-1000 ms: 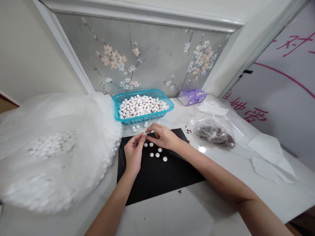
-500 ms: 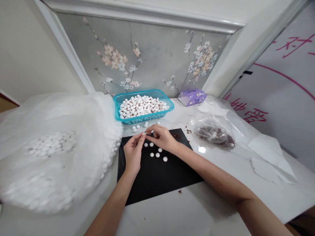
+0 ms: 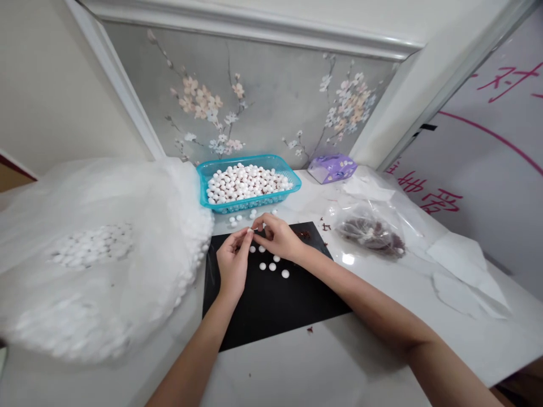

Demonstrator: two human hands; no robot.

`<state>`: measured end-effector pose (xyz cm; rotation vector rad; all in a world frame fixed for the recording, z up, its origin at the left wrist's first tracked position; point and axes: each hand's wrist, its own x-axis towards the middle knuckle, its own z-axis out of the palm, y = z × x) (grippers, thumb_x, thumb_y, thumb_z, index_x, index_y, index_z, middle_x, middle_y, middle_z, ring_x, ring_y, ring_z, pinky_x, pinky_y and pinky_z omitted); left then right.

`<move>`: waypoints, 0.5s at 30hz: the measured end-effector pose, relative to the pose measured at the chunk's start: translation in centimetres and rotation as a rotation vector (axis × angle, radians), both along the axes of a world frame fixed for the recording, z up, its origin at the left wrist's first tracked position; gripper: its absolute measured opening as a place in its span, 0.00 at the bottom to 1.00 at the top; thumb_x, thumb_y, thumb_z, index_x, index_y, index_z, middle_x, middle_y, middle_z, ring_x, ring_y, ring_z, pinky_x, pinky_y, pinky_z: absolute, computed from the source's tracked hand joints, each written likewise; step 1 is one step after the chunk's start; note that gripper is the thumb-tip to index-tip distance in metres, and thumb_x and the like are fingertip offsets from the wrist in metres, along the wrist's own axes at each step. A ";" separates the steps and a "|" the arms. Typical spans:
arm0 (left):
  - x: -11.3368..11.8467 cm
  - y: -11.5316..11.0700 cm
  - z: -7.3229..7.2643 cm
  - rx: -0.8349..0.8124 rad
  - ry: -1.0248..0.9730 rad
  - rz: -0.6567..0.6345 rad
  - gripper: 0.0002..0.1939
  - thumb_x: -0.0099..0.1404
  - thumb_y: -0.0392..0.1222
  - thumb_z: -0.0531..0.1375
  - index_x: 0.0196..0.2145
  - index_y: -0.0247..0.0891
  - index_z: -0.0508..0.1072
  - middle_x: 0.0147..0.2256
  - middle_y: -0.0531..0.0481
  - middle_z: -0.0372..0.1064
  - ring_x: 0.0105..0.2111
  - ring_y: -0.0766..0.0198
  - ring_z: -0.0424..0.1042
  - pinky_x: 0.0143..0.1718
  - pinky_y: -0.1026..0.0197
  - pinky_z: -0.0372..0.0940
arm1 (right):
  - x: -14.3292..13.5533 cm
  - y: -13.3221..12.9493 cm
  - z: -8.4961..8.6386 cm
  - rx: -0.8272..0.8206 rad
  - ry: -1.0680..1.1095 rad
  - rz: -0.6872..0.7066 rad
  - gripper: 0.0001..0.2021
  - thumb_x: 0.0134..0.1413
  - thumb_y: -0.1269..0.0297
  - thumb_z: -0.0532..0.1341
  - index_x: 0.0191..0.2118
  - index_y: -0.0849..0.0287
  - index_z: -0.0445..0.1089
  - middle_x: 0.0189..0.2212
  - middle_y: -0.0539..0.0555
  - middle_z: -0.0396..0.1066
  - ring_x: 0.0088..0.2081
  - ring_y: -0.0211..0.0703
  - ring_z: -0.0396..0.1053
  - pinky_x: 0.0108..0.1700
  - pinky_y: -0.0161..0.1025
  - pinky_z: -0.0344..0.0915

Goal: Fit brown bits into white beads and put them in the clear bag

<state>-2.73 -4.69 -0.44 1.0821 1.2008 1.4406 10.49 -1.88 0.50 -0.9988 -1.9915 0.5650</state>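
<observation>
White ball (image 3: 250, 230) at frame centre is pinched by the left hand (image 3: 233, 263), thumb against finger; the right hand (image 3: 278, 238) bends its fingers beside it, their grip unclear. Above, a blue basket (image 3: 278, 163) holds white balls (image 3: 241, 183); the left-side translucent bag (image 3: 148, 203) holds more, the right-side clear bag (image 3: 396, 210) brownish contents (image 3: 367, 234).

The black mat (image 3: 275, 305) is passable on its near side, but a teal basket (image 3: 254, 205) blocks behind, a bulky bag (image 3: 144, 209) leftward.

Grey flowered panel (image 3: 271, 90) behind white table (image 3: 292, 370)
</observation>
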 end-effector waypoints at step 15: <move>0.2 0.1 -0.7 0.010 0.083 -0.033 0.13 0.53 0.43 0.62 0.36 0.36 0.75 0.36 0.44 0.74 0.34 0.61 0.72 0.31 0.64 0.64 | 4.7 3.7 -1.0 0.032 -0.513 -0.276 0.09 0.54 0.70 0.55 0.40 0.59 0.71 0.41 0.56 0.70 0.39 0.46 0.64 0.43 0.43 0.61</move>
